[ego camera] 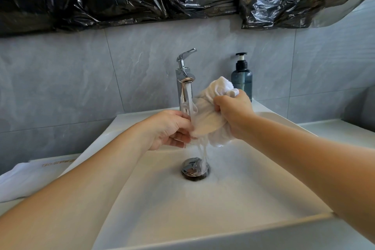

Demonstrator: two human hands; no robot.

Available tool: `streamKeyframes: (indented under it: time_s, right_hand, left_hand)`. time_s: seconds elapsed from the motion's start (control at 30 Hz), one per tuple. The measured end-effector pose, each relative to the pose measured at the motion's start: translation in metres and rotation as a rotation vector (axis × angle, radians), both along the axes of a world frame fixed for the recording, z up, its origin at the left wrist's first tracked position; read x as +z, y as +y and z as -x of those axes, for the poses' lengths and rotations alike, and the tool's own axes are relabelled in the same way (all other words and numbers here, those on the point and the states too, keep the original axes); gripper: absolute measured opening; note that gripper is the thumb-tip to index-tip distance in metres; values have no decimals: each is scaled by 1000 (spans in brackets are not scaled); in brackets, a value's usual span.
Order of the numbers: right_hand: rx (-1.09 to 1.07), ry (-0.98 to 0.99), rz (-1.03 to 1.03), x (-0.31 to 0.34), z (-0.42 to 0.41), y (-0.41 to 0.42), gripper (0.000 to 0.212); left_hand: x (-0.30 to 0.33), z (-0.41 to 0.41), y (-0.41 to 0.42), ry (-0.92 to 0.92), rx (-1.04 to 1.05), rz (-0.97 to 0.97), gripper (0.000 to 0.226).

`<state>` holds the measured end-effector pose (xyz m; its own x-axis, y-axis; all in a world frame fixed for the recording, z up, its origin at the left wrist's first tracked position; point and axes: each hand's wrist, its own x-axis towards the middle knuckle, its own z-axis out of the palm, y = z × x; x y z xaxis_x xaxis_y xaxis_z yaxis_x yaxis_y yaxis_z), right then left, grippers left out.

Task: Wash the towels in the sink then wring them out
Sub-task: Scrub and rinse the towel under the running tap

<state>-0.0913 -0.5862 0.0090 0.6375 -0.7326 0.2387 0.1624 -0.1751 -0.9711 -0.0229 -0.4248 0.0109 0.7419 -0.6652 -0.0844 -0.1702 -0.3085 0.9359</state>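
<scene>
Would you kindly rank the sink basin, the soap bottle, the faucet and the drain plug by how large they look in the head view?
Largest to smallest, as they look:
1. sink basin
2. faucet and soap bottle: they look about equally tall, so I will not rank one over the other
3. drain plug

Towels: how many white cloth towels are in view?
2. One white cloth towel is gripped by both hands under the running tap; a second folded white towel lies left of the sink. Others may be hidden.
</scene>
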Motion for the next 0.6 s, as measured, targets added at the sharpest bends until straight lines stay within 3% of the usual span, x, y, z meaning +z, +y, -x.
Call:
streamKeyframes:
  time_s: [0.37,0.5,0.6]
  right_hand:
    - [8,33,7,-3,1,1,15]
    - [20,47,4,-5,-1,2,17]
    - [45,57,-51,-4,-1,4,13]
  left_hand:
    - [-3,-8,2,-83,20,-117,18]
    - [-13,-4,-3,-21,54,-167,13]
    - [-19,1,-9,82,11,-47,25]
